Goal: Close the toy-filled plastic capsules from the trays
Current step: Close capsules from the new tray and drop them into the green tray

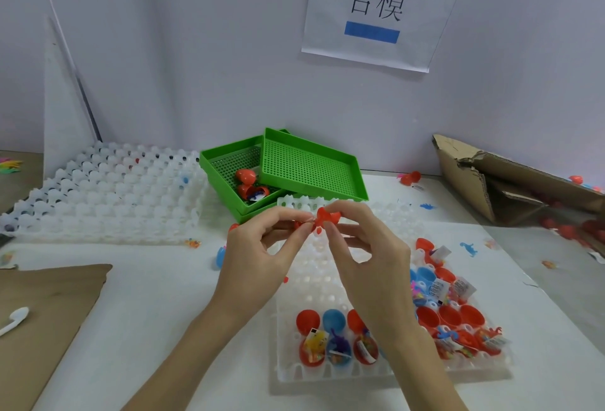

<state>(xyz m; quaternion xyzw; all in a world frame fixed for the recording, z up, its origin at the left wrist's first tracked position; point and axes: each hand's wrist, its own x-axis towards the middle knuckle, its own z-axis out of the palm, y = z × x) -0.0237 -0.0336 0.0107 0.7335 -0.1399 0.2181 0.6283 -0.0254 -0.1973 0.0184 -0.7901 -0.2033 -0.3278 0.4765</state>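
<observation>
- ok so both of my hands are up over the white tray (330, 374), working one red capsule (322, 216) in the air just in front of the green baskets (314, 168)
- left hand (258, 256): thumb and forefinger pinched on the capsule's left part, other fingers loosely curled. right hand (363, 256): fingertips pinched on the right half, the rounded shell that's showing
- the two halves look hinged and not yet snapped together, though honestly my fingers hide the seam, so that's a guess
- handling-wise I reckon it's thin, light, smooth plastic: stiff enough to click shut, slick enough to squirt out of a pinch. I'd hold each half on the dome, away from the rim, and squeeze straight together
- watch for the toy or paper slip sticking out past the rim, looks like the kind of thing that would block the snap
- more open capsules (330, 338) sit in the near row of the tray, red and blue, toys and slips inside, lids standing up behind them; another bunch at the tray's right end
- a couple of red ones (246, 176) already lie in the lower green basket
- torn cardboard box (510, 181) off to the right on the counter (163, 296)
</observation>
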